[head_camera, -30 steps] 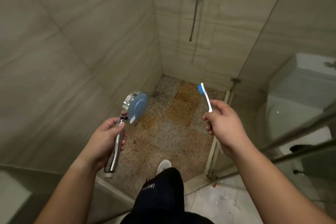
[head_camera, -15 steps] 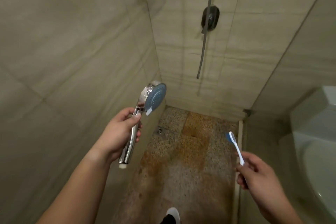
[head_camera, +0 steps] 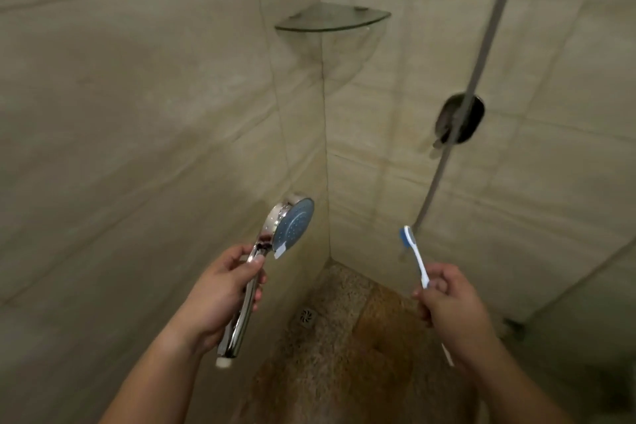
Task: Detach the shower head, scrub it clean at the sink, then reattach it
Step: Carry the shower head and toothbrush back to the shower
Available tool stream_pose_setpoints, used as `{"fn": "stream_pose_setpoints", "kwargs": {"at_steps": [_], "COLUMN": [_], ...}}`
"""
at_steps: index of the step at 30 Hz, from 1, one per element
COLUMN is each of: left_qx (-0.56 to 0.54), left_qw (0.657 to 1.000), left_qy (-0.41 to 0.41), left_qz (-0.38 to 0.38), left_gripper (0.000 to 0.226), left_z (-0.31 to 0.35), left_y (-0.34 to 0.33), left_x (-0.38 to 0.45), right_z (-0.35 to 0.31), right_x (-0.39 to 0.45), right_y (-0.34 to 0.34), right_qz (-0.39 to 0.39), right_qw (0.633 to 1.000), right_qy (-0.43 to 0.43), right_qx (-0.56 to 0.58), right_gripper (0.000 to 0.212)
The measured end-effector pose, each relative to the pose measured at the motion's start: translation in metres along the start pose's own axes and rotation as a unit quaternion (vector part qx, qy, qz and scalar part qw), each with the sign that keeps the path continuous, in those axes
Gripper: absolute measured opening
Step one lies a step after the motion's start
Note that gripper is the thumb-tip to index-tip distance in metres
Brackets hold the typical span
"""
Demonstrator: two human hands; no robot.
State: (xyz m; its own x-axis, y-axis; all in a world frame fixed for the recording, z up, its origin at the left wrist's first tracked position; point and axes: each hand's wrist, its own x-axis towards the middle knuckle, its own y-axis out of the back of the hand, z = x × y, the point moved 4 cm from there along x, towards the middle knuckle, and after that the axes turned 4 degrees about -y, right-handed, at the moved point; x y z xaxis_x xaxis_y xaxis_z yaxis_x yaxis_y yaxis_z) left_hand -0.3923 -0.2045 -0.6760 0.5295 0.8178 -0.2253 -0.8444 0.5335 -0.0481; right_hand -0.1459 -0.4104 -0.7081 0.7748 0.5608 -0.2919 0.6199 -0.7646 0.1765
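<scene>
My left hand grasps the shower head mid-handle, blue face up past the thumb, threaded end free below for the hose. Right hand pinches toothbrush, bristles above, I'd say parked aside for reattaching

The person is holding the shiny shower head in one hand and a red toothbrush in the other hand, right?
Almost. The toothbrush is not red: the head view shows a white handle with a blue head, pinched in the right hand. The rest holds: the left hand grips the shiny chrome shower head with its blue face.
</scene>
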Motion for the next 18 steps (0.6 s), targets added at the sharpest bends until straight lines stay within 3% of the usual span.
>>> {"fn": "stream_pose_setpoints", "kwargs": {"at_steps": [5, 9, 13, 18], "left_qx": [-0.014, -0.038, -0.046, -0.045], "left_qw": [0.999, 0.998, 0.998, 0.998], "left_qy": [-0.006, -0.015, -0.018, -0.027], "left_qz": [0.04, 0.054, 0.039, 0.022], "left_gripper": [0.013, 0.013, 0.015, 0.016], "left_z": [0.019, 0.036, 0.05, 0.072], "left_y": [0.004, 0.002, 0.005, 0.015], "left_x": [0.043, 0.086, 0.133, 0.176], "right_z": [-0.103, -0.196, -0.293, -0.399], "right_x": [0.109, 0.181, 0.242, 0.295], "right_y": [-0.035, -0.059, -0.075, -0.102], "right_qz": [-0.042, -0.029, 0.058, 0.187], "right_qw": [0.997, 0.991, 0.964, 0.877], "right_qy": [0.058, 0.124, 0.222, 0.329], "right_qx": [-0.022, -0.035, -0.133, -0.295], "right_gripper": [0.026, 0.029, 0.034, 0.026]}}
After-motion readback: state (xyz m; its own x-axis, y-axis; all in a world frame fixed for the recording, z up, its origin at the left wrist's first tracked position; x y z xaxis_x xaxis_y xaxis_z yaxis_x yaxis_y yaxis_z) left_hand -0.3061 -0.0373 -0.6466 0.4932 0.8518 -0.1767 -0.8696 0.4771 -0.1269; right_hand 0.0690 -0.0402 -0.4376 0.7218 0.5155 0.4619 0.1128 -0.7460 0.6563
